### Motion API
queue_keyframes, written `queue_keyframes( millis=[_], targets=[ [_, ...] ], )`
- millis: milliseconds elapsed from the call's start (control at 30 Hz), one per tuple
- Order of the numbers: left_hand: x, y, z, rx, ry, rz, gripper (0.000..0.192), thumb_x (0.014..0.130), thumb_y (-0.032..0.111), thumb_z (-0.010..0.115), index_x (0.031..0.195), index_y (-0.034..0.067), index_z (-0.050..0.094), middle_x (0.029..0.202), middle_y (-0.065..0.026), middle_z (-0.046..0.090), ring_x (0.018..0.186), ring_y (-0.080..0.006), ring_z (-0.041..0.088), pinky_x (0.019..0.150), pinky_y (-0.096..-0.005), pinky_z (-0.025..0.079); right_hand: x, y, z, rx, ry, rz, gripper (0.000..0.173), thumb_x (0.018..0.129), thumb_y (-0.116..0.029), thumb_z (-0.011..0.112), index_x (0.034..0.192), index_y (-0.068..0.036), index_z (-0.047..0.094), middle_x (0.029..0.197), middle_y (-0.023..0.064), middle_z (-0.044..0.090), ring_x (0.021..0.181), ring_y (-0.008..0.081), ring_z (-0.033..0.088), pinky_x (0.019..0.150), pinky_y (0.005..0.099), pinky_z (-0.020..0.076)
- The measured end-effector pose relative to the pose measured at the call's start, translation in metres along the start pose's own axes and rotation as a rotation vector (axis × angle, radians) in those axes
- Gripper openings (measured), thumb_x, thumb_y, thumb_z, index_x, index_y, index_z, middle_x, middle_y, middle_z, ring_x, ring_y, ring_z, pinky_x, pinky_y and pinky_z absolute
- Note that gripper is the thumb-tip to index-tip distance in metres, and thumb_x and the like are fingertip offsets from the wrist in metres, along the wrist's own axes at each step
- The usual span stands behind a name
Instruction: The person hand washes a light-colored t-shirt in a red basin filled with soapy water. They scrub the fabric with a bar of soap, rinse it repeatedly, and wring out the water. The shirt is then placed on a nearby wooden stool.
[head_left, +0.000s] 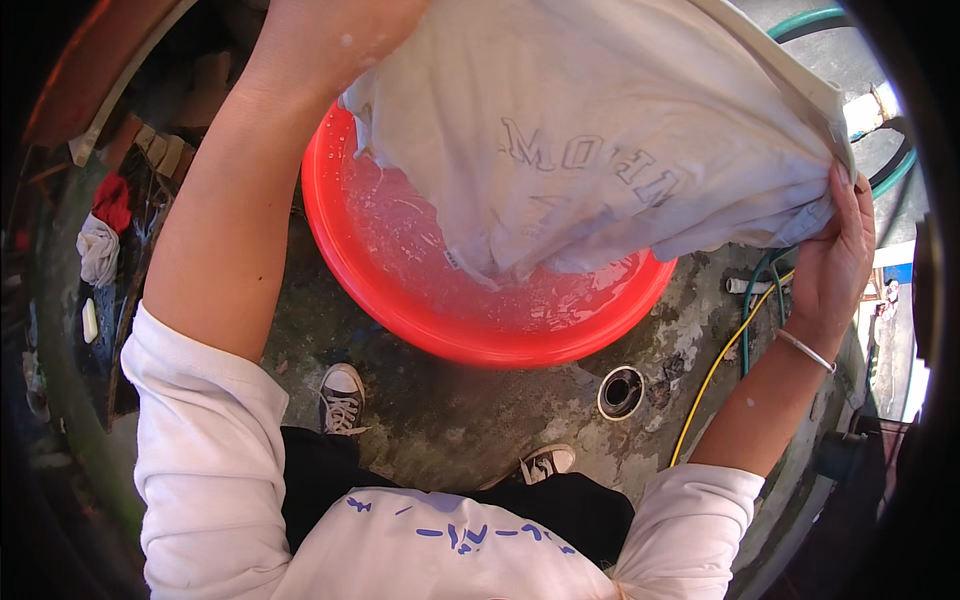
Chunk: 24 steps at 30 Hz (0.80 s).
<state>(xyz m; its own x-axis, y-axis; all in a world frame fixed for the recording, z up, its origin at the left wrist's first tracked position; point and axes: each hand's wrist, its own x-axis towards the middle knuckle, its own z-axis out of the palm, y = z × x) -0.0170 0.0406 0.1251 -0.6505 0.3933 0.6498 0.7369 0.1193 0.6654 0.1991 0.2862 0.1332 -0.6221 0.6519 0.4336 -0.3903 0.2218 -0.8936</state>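
A wet, pale shirt (585, 90) with outlined lettering on it is spread between my two hands, above a round red plastic basin (480, 345). My left hand (367, 30) is at the upper left side of the cloth; its fingers lie beyond the top edge of the view or behind the fabric. On the other side, my right hand (840, 232) grips the shirt's gathered edge, with a bangle (806, 351) on the wrist. Cloudy, sudsy water (390, 225) fills the basin, and the shirt's lower folds hang over or into it; contact is unclear.
A round floor drain pipe (621, 393) opens between the basin and my feet. A yellow hose (720, 360), green hose (810, 19) and short white pipe (742, 286) lie at right. Bricks (161, 154), a red cloth (112, 204) and a grey cloth (98, 247) are at left.
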Motion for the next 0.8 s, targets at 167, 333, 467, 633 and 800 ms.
queue_keyframes(
  millis=[167, 333, 467, 633, 800],
  targets=[
    [-0.019, -0.002, 0.008, -0.203, -0.065, -0.255, 0.023, 0.085, 0.016, 0.055, 0.099, -0.002, 0.057, 0.086, -0.0043, 0.061, 0.075, -0.0080, 0.054, 0.066, -0.0238, 0.044, -0.016, 0.029, 0.037, 0.106, 0.113, 0.290, 0.021, 0.087, -0.009, 0.050, 0.101, 0.006, 0.056, 0.101, 0.0095, 0.061, 0.092, 0.0140, 0.057, 0.084, 0.0256, 0.0437],
    [-0.110, -0.017, 0.081, -0.539, -0.175, -0.476, 0.028, 0.085, 0.011, 0.051, 0.108, -0.005, 0.048, 0.097, -0.0100, 0.057, 0.085, -0.0135, 0.054, 0.076, -0.0279, 0.044, -0.083, 0.101, 0.088, 0.533, -0.201, 0.782, 0.027, 0.092, -0.022, 0.043, 0.111, -0.003, 0.050, 0.105, 0.0061, 0.060, 0.096, 0.0174, 0.057, 0.086, 0.0330, 0.0442],
    [-0.191, 0.013, 0.109, -0.242, -0.276, -0.050, 0.044, 0.078, 0.005, 0.053, 0.120, -0.004, 0.042, 0.126, -0.0254, 0.037, 0.115, -0.0390, 0.039, 0.097, -0.0430, 0.033, -0.109, 0.132, 0.073, 0.541, -0.107, 0.878, 0.031, 0.090, -0.025, 0.049, 0.111, -0.001, 0.050, 0.104, 0.0092, 0.059, 0.093, 0.0178, 0.057, 0.079, 0.0304, 0.0473],
    [-0.186, -0.018, 0.092, -0.612, -0.220, -0.182, 0.028, 0.079, 0.000, 0.056, 0.106, 0.003, 0.055, 0.112, -0.0142, 0.052, 0.099, -0.0252, 0.053, 0.075, -0.0352, 0.049, -0.089, 0.101, 0.068, 0.384, 0.067, 0.639, 0.031, 0.091, -0.018, 0.048, 0.114, 0.002, 0.050, 0.112, 0.0116, 0.057, 0.100, 0.0204, 0.056, 0.086, 0.0340, 0.0458],
    [-0.153, -0.072, 0.085, -0.645, -0.215, -0.427, 0.053, 0.078, 0.026, 0.064, 0.122, 0.006, 0.043, 0.121, -0.0128, 0.045, 0.113, -0.0280, 0.042, 0.092, -0.0387, 0.038, -0.064, 0.043, 0.066, 0.609, -0.213, 0.555, 0.039, 0.095, -0.025, 0.035, 0.126, 0.000, 0.040, 0.127, 0.0151, 0.045, 0.117, 0.0274, 0.044, 0.100, 0.0449, 0.0325]
  ],
)
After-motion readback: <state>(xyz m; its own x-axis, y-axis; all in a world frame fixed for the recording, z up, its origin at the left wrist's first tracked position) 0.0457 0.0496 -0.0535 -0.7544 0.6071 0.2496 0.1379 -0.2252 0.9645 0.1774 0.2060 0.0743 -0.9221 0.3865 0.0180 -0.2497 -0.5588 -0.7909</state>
